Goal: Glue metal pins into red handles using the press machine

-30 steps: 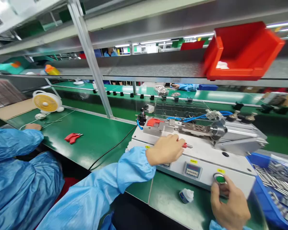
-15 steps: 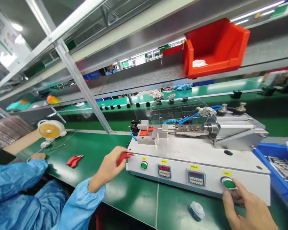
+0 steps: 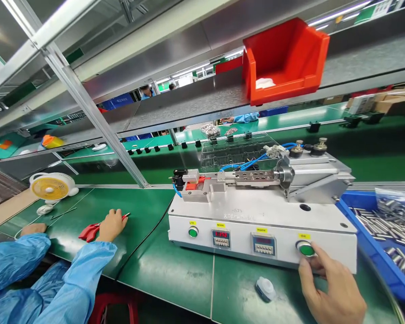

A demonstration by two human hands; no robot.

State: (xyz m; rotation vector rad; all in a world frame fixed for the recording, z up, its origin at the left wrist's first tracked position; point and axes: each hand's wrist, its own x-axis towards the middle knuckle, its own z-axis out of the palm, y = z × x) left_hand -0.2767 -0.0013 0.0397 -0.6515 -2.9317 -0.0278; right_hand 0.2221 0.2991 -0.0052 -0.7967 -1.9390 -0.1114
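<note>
My right hand (image 3: 330, 285) is at the lower right, its index fingertip at the upper right rim of a green push button (image 3: 305, 249). The thumb rests just below that button, apart from the index finger; the other fingers curl behind. The hand holds nothing. My left hand is out of view. The button sits on the front of a white bench machine (image 3: 236, 209) with two small counters, the left one (image 3: 221, 238) lit red. On top, a fixture (image 3: 194, 192) holds a red part (image 3: 197, 183) beside a long metal shaft (image 3: 256, 177).
At the left, a blue-sleeved co-worker's hand (image 3: 110, 225) is by red-handled pliers (image 3: 89, 231), with something red at its fingertips. A small white-and-grey plastic piece (image 3: 265, 289) lies before the machine. A blue bin (image 3: 367, 225) of metal pins is right; a red bin (image 3: 286, 85) sits above.
The co-worker's hand has moved left, away from the machine to the pliers. The left counter's reading has changed. My right hand stays at the button; the whole view has shifted a little.
</note>
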